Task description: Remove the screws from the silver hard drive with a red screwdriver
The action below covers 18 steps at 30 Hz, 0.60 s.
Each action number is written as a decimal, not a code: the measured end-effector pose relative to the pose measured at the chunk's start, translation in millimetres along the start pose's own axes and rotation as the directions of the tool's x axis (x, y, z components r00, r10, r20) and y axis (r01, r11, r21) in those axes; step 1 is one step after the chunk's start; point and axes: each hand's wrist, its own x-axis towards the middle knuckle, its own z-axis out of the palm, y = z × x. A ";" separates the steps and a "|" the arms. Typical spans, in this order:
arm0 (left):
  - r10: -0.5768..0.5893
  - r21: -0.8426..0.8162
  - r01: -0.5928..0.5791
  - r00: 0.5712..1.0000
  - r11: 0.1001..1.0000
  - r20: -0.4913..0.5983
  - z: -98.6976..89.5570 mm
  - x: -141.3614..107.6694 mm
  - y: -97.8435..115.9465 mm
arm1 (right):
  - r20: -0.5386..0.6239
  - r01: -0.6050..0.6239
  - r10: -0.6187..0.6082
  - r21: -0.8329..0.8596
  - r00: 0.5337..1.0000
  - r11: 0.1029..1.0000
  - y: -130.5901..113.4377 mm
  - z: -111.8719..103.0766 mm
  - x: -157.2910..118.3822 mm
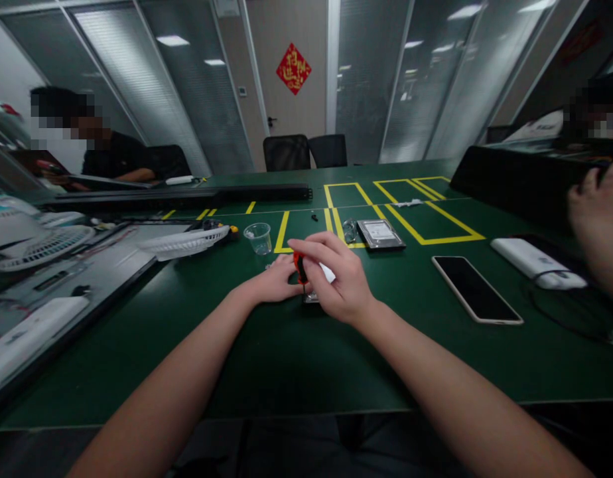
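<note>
My right hand [334, 272] is closed round the orange and black handle of a screwdriver [300, 267], held upright with its shaft pointing down. Under it lies a hard drive [312, 299], mostly covered by my hands. My left hand [278, 279] rests low at the drive's left side, thumb reaching toward the screwdriver's shaft; its other fingers are partly hidden, so its grip is unclear. A clear plastic cup [258, 238] stands just beyond my left hand. Past my right hand, a second hard drive [380, 234] lies flat, label up.
A phone [477, 289] and a white power bank [538, 264] with a cable lie to the right, near another person's hand [598, 212]. Fan parts [187, 242] and a large panel [112, 265] fill the left. A long black bar [187, 196] lies across the back; another person sits behind it.
</note>
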 end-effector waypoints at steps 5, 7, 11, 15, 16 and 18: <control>-0.016 -0.023 0.017 0.999 1.000 0.050 0.4 0.7 -5.3 | 0.016 -0.009 0.009 -0.005 1.000 1.000 5.7 1.0 -2.7; -0.016 -0.022 0.017 0.998 1.000 0.055 0.6 0.9 -6.9 | 0.020 -0.012 0.013 -0.007 1.000 1.000 7.1 1.2 -3.3; -0.016 -0.026 0.018 0.998 1.000 0.055 0.5 0.9 -7.1 | 0.017 -0.020 0.021 -0.013 1.000 1.000 7.5 0.6 -3.2; -0.024 -0.035 0.027 0.998 0.999 0.057 0.5 0.9 -5.3 | 0.016 -0.023 0.023 -0.007 1.000 1.000 6.9 0.2 -2.7; -0.026 -0.035 0.028 0.998 0.999 0.056 0.6 0.8 -5.0 | 0.016 -0.023 0.023 -0.004 1.000 1.000 6.7 0.2 -2.6; -0.029 -0.034 0.030 0.998 0.999 0.050 0.8 0.6 -4.8 | 0.015 -0.018 0.018 0.001 1.000 1.000 6.4 0.2 -2.4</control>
